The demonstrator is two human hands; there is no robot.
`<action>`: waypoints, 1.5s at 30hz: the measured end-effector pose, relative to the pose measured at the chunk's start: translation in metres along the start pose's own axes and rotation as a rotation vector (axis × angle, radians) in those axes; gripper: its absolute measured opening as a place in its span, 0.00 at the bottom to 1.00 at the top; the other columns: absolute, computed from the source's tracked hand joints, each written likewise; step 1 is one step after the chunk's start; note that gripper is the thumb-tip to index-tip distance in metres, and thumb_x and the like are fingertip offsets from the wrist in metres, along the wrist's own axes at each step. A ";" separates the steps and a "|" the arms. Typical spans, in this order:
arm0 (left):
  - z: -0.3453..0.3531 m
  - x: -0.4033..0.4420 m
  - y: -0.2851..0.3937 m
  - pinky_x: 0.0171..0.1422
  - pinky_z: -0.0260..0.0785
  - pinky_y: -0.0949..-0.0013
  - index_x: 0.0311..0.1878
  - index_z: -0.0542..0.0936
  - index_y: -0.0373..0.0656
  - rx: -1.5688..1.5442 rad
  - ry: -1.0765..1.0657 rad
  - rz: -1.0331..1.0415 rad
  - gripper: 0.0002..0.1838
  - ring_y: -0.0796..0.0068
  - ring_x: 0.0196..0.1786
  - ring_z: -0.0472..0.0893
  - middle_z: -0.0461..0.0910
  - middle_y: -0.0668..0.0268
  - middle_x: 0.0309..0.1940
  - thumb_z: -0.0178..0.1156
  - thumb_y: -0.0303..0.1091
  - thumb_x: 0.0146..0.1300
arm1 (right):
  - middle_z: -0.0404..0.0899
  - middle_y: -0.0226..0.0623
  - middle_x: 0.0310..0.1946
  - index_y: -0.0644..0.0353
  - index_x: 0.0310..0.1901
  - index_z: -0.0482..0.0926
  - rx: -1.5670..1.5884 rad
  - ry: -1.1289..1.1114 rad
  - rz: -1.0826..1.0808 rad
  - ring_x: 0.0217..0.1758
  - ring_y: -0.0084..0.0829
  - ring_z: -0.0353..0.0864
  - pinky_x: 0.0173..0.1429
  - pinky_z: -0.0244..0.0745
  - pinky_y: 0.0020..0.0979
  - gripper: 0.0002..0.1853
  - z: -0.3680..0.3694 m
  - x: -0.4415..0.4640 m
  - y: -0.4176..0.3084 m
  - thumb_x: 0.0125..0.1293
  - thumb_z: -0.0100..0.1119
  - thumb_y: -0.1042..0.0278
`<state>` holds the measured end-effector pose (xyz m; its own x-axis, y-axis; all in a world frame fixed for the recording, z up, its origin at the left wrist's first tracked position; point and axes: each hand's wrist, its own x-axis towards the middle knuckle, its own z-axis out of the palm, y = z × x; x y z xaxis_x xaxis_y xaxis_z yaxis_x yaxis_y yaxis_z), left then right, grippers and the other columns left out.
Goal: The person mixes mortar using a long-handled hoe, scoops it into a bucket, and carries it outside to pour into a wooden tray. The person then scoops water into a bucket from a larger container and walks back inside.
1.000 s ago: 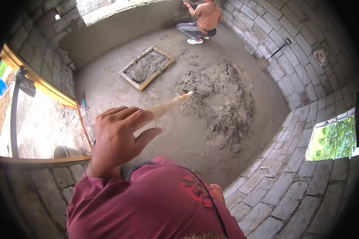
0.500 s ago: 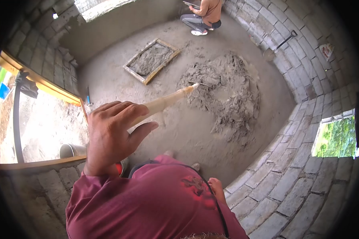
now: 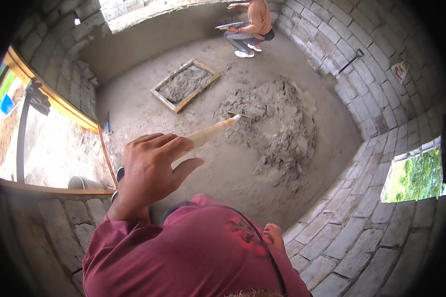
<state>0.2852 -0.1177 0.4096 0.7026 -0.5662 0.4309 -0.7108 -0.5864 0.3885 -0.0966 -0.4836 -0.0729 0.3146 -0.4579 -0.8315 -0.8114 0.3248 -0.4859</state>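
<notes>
My left hand (image 3: 156, 166) is draped over the upper end of a pale, round-handled hoe (image 3: 210, 133), its fingers bent across the handle and the thumb held apart. The handle slopes down and away from me. Its thin metal blade rests at the near edge of a heap of wet grey mortar (image 3: 287, 133). Beside my maroon shirt, my right hand (image 3: 273, 232) shows only in part. Its fingers look curled, and whatever may be in them is hidden.
A wooden frame (image 3: 183, 105) holding mortar lies on the floor. A co-worker (image 3: 257, 22) squats by the far wall with a flat board (image 3: 229, 25). A shovel (image 3: 351, 64) leans on the block wall at right. A bucket (image 3: 84, 183) stands by the doorway at left.
My view has tilted slightly, and my left hand appears a little farther right, still on the hoe. The co-worker's other arm now reaches toward the wall with a flat tool.
</notes>
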 end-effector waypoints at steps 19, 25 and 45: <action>0.022 -0.019 0.038 0.38 0.75 0.64 0.35 0.82 0.45 0.050 0.016 -0.020 0.14 0.65 0.30 0.83 0.84 0.66 0.27 0.73 0.41 0.50 | 0.80 0.29 0.30 0.59 0.46 0.80 -0.037 -0.047 0.061 0.29 0.22 0.80 0.25 0.71 0.23 0.11 -0.027 0.007 0.031 0.66 0.57 0.65; 0.012 -0.015 0.027 0.38 0.74 0.64 0.34 0.82 0.44 0.056 -0.027 -0.016 0.14 0.66 0.30 0.83 0.83 0.67 0.26 0.73 0.41 0.50 | 0.79 0.30 0.30 0.60 0.46 0.80 0.009 -0.026 0.040 0.28 0.21 0.79 0.24 0.70 0.21 0.11 -0.002 -0.005 0.028 0.66 0.57 0.66; -0.026 -0.012 -0.073 0.39 0.74 0.62 0.34 0.81 0.46 -0.053 0.014 0.051 0.15 0.62 0.31 0.84 0.84 0.65 0.28 0.74 0.42 0.49 | 0.79 0.30 0.30 0.59 0.47 0.79 0.043 -0.003 0.054 0.28 0.23 0.79 0.24 0.70 0.23 0.11 0.091 -0.041 0.033 0.66 0.57 0.66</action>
<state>0.3282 -0.0526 0.3974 0.6650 -0.5861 0.4629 -0.7469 -0.5251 0.4080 -0.0913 -0.3783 -0.0792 0.2725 -0.4365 -0.8574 -0.8053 0.3842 -0.4516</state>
